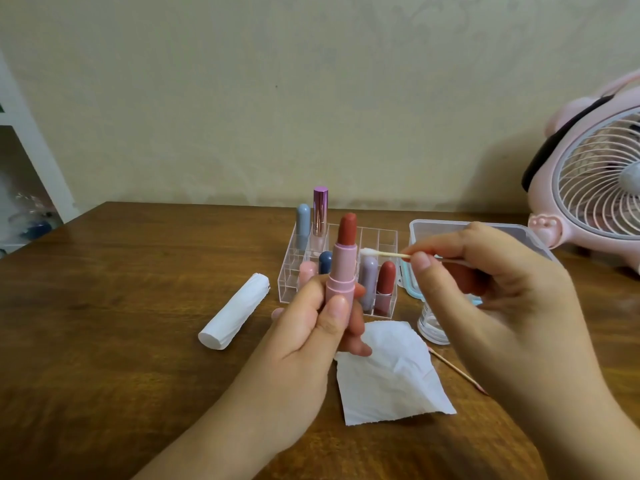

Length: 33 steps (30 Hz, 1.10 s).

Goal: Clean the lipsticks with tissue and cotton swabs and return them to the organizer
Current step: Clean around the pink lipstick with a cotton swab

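Observation:
My left hand (318, 323) grips an open pink lipstick (343, 268) upright, its red bullet raised. My right hand (485, 292) pinches a cotton swab (381, 253) by its stick, white tip pointing left, just right of the lipstick's collar and a little apart from it. Behind stands the clear organizer (388, 240) with several capped lipsticks in its cells. A flat tissue sheet (391, 375) lies on the table under my hands. A used swab (457, 370) with pink tips lies to the right of the tissue.
A rolled white tissue (235, 311) lies to the left on the wooden table (121, 306). A clear lidded box (436, 230) and a small clear jar (431, 323) sit behind my right hand. A pink desk fan (595, 188) stands at the right edge.

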### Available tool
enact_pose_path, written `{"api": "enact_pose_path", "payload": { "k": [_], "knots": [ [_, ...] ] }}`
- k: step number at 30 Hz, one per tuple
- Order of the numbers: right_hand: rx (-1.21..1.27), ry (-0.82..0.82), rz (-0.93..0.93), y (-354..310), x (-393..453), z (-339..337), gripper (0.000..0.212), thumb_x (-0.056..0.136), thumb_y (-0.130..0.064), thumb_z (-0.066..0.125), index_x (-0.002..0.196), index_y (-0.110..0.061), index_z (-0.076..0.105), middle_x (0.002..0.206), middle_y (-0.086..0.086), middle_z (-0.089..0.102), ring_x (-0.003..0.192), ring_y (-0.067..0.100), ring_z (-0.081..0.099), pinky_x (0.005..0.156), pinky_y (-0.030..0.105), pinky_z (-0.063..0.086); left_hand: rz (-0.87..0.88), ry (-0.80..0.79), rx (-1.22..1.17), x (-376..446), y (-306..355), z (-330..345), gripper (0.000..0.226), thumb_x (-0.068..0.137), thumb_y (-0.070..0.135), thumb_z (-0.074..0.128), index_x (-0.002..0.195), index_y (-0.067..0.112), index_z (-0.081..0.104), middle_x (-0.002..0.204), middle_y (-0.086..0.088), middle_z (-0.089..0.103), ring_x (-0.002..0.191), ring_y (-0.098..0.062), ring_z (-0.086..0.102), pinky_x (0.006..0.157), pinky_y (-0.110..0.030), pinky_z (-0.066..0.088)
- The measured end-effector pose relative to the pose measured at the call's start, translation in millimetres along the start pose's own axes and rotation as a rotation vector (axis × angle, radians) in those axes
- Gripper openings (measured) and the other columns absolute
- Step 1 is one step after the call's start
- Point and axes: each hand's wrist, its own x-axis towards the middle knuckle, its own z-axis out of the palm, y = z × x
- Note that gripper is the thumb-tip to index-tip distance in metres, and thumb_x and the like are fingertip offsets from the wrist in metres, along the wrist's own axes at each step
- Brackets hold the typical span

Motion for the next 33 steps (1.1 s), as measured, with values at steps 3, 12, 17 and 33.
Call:
{"api": "enact_pose_path", "payload": {
  "k": [3,12,17,33],
  "knots": [
    [0.001,0.011,-0.003,-1.0,-0.1,-1.4,0.012,0.085,-0.028,0.054,0.08,-0.026,0.065,0.074,-0.007,0.057,0.066,0.017,0.055,0.057,0.029,0.042,-0.001,0.005,-0.185,1.8,2.9,0.4,0.022,0.084,0.055,0.051,0.085,0.041,0.067,0.071,0.004,0.051,0.064,-0.008,0.052,0.077,-0.035,0.047],
    [0.009,0.001,-0.009,-2.1,-1.3,0.0,0.013,0.086,-0.03,0.054,0.082,-0.026,0.066,0.075,-0.007,0.058,0.067,0.017,0.058,0.057,0.031,0.043,0.005,-0.026,-0.08,1.6,-1.4,-1.9,0.021,0.079,0.054,0.05,0.099,0.05,0.056,0.071,0.012,0.052,0.063,-0.002,0.051,0.089,-0.047,0.047],
    [0.007,-0.002,-0.015,-1.9,-0.4,-0.9,0.013,0.086,-0.028,0.055,0.081,-0.025,0.066,0.075,-0.01,0.057,0.065,0.016,0.055,0.056,0.026,0.041,-0.003,-0.033,-0.039,2.1,-2.9,-3.2,0.02,0.08,0.055,0.049,0.1,0.052,0.054,0.069,0.011,0.053,0.065,-0.003,0.052,0.091,-0.049,0.048],
    [-0.014,0.012,-0.003,0.2,0.5,-3.2,0.015,0.084,-0.028,0.055,0.079,-0.022,0.067,0.068,-0.005,0.052,0.065,0.017,0.051,0.056,0.024,0.038,0.004,-0.059,-0.166,1.4,4.1,-1.5,0.023,0.078,0.05,0.049,0.091,0.036,0.062,0.075,0.006,0.057,0.069,-0.009,0.053,0.076,-0.029,0.048]
  ]
}}
